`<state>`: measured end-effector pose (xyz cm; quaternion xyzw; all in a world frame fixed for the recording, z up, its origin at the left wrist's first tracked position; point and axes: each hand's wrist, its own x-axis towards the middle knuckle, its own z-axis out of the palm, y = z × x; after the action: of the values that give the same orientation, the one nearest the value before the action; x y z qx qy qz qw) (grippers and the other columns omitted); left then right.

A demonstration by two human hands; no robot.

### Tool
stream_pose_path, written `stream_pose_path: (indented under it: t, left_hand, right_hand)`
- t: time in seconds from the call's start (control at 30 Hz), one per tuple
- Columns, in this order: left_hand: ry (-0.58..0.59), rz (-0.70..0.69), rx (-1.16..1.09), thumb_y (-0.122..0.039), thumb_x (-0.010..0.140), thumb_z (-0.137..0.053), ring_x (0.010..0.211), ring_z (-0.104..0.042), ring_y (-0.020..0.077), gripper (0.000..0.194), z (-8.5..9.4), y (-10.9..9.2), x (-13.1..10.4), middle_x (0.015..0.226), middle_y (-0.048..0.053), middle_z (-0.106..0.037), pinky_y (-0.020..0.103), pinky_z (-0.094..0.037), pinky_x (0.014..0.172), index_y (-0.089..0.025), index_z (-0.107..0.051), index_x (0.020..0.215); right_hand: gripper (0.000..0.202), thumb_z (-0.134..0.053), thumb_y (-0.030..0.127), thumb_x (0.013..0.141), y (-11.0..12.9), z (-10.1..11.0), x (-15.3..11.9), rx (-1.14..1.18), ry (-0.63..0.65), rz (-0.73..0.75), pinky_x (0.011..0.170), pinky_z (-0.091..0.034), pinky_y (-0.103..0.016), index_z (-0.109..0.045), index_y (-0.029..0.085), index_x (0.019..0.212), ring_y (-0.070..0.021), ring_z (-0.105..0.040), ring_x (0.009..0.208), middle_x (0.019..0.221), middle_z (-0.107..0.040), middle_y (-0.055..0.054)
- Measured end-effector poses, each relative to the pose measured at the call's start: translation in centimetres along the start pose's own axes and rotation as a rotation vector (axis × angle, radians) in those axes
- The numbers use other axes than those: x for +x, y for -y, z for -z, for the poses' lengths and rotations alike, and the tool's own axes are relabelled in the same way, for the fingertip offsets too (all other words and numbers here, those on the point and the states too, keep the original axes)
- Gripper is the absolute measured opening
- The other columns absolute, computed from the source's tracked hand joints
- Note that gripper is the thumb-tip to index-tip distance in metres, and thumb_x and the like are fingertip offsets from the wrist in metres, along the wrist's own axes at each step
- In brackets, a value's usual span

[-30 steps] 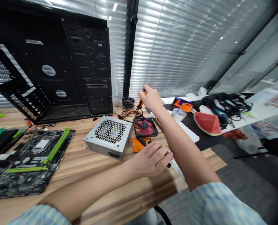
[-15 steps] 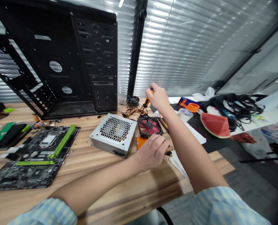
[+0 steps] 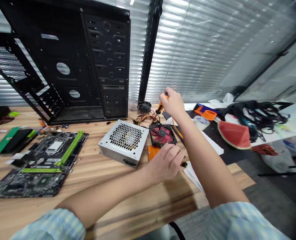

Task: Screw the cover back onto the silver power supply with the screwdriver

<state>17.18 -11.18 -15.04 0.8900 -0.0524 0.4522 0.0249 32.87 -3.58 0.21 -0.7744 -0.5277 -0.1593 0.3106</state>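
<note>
My right hand is closed round the orange-and-black handle of a screwdriver. The screwdriver slants down and left, its tip at the far left corner of a cooling fan with red blades and a black frame. At the fan's near edge my left hand is closed, fingers curled; what lies within them is hidden. An orange piece shows beside the fan, left of that hand. Loose coloured wires run behind the fan.
A silver power supply stands left of the fan. Farther left lies a motherboard below an open black computer case. A small black fan is behind. To the right are a tape roll, white paper and a watermelon-slice-shaped object.
The whole view has shifted slightly, so things appear a little farther right. Both hands keep about the same place by the fan, and the screwdriver stays at its corner.
</note>
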Motion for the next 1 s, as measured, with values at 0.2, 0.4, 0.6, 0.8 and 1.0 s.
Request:
stream_pose_path:
  t: [0.2,0.4,0.6,0.8,1.0]
  left_hand:
    - [-0.123,-0.012,0.004,-0.007,0.091,-0.040,0.120,-0.054,0.0256,0.050,0.6,-0.2,0.7,0.118,0.016,-0.052,0.046,-0.048,0.107,-0.006,-0.025,0.139]
    - [-0.068,0.175,-0.100,-0.011,0.093,-0.046,0.127,-0.050,0.0283,0.061,1.8,-0.3,1.7,0.125,0.020,-0.050,0.050,-0.048,0.105,-0.011,-0.013,0.144]
    - [-0.010,0.550,-0.268,-0.019,0.094,-0.049,0.136,-0.040,0.0333,0.054,5.2,1.8,5.1,0.139,0.023,-0.038,0.055,-0.036,0.115,-0.014,-0.021,0.140]
    - [0.260,0.708,-0.361,-0.014,0.088,-0.050,0.132,-0.040,0.0341,0.044,8.3,4.0,9.1,0.131,0.025,-0.043,0.051,-0.034,0.113,-0.006,-0.035,0.129]
    - [0.304,0.812,-0.373,-0.009,0.078,-0.057,0.115,-0.054,0.0279,0.038,7.6,5.8,11.3,0.116,0.015,-0.057,0.040,-0.045,0.099,-0.013,-0.045,0.114]
  right_hand:
    - [0.025,-0.036,0.036,0.090,-0.1,0.0,0.1,-0.036,0.027,-0.011,0.069,-0.035,-0.033,-0.059,0.024,0.091,-0.0273,-0.056,0.081,0.086,-0.066,-0.010]
    - [0.031,-0.031,0.037,0.093,0.1,0.3,0.1,-0.105,0.078,-0.020,0.069,-0.036,-0.033,-0.059,0.024,0.097,-0.0288,-0.057,0.085,0.091,-0.067,-0.011]
    - [0.034,-0.029,0.038,0.094,0.3,0.5,0.0,-0.142,0.101,-0.020,0.071,-0.037,-0.033,-0.059,0.023,0.102,-0.0293,-0.058,0.089,0.096,-0.068,-0.012]
    - [0.036,-0.028,0.036,0.094,0.2,0.5,0.2,-0.140,0.124,-0.019,0.072,-0.038,-0.034,-0.060,0.023,0.105,-0.0304,-0.058,0.092,0.099,-0.068,-0.013]
    - [0.035,-0.031,0.039,0.093,0.4,0.9,0.0,-0.161,0.138,-0.061,0.071,-0.039,-0.035,-0.060,0.025,0.106,-0.0317,-0.058,0.091,0.100,-0.068,-0.014]
